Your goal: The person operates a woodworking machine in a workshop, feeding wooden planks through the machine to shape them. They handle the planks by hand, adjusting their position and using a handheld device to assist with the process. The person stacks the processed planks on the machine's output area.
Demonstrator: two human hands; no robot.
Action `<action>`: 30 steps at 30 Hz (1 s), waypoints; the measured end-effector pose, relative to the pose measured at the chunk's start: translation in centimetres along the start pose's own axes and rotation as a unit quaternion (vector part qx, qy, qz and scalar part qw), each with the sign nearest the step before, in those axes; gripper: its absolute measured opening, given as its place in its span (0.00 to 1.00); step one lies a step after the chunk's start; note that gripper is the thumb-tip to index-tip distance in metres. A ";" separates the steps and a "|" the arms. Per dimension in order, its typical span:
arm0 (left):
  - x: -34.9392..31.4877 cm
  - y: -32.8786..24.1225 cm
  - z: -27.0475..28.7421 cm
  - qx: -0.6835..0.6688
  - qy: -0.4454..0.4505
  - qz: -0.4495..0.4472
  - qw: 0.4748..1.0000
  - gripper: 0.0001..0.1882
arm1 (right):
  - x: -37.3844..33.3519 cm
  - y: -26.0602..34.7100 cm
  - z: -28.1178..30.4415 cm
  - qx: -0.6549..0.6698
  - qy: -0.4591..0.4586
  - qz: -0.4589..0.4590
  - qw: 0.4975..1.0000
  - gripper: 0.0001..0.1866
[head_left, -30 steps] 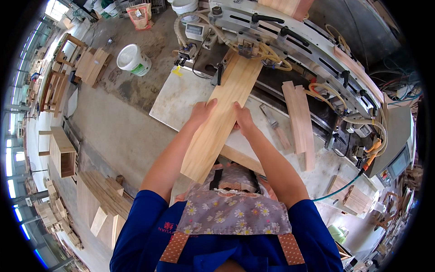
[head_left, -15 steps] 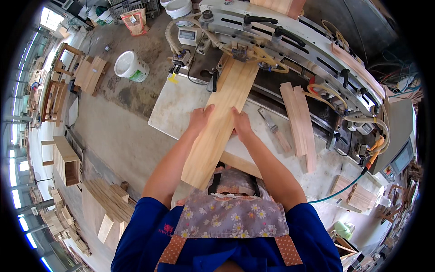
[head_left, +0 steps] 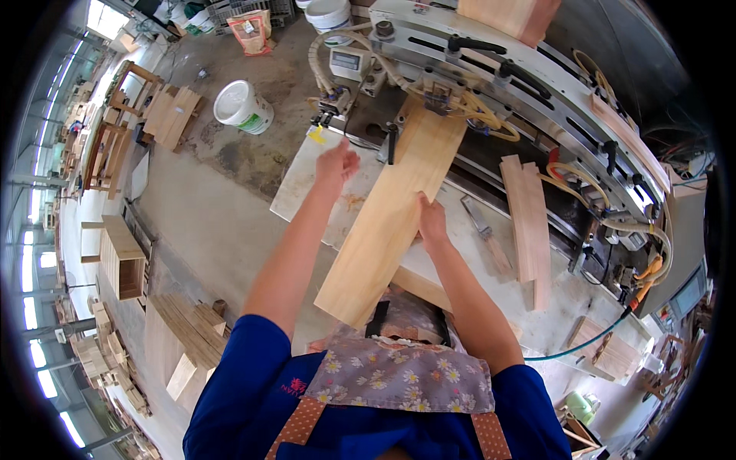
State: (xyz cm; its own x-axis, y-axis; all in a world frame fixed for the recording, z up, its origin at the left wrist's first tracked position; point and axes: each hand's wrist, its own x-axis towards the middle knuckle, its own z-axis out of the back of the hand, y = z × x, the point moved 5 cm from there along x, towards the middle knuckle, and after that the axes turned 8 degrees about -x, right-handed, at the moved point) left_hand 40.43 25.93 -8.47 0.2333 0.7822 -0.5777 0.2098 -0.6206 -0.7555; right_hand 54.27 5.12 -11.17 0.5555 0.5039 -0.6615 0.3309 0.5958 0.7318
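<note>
A long pale wooden board [head_left: 399, 207] lies slanted across the white worktop, its far end under the metal head of a machine [head_left: 441, 96]. My right hand [head_left: 432, 218] grips the board's right edge, thumb on top and fingers hidden beneath. Off the board to the left, my left hand [head_left: 336, 164] hangs in the air with nothing in it, fingers loosely bent and thumb apart. Close by it are a yellow tag [head_left: 316, 135] and a black clamp lever [head_left: 392, 143]. The board's near end sticks out over the worktop's front edge.
Right of the board lie a wooden-handled flat tool [head_left: 483, 222] and narrow wood strips [head_left: 527, 222]. Hoses and black levers line the machine's beam [head_left: 529, 57]. A white bucket [head_left: 244, 107] stands on the floor at left, stacked wood [head_left: 180, 337] nearer.
My left hand has let go of the board's left edge and moved forward, toward the clamp lever. My right hand still holds the board. The whole view has shifted slightly.
</note>
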 end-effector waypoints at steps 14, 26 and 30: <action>6.9 -3.1 1.7 -0.109 -0.061 -0.001 0.992 0.14 | 1.4 -1.8 -0.8 -0.045 -0.005 0.023 0.999 0.29; -16.6 5.2 -7.6 0.394 0.203 -0.365 0.819 0.12 | -0.5 0.3 3.9 -0.045 0.124 0.054 0.990 0.17; -19.6 8.8 -9.0 0.422 0.274 -0.341 0.794 0.15 | -8.9 -0.7 16.4 -0.114 0.093 0.236 0.961 0.14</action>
State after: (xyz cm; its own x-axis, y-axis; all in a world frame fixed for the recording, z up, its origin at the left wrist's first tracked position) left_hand 46.25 4.63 -0.99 0.7658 0.6352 0.1002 -0.1926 0.3753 -0.9067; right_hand 61.61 -10.00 -3.13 0.4500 0.8417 -0.2984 -0.1120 0.3848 0.9162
